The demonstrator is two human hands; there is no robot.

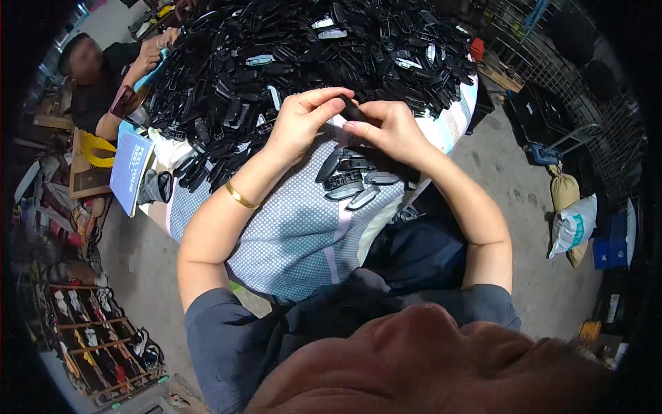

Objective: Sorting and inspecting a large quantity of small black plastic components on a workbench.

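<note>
My left hand (303, 117) and my right hand (389, 127) meet over the table, and both pinch one small black plastic part (354, 111) between their fingertips. A gold bangle (239, 196) circles my left wrist. Just below my hands lie several black and grey shell-shaped parts (352, 181) in a loose group on the dotted blue-and-white cloth (296, 234). Beyond my hands rises a large heap of black plastic parts (296, 48) that covers the far half of the table.
Another person (103, 76) sits at the far left of the table, hands near the heap. A blue booklet (131, 169) hangs over the left edge. White and tan sacks (571, 217) stand on the concrete floor at right, a shoe rack (103, 345) at lower left.
</note>
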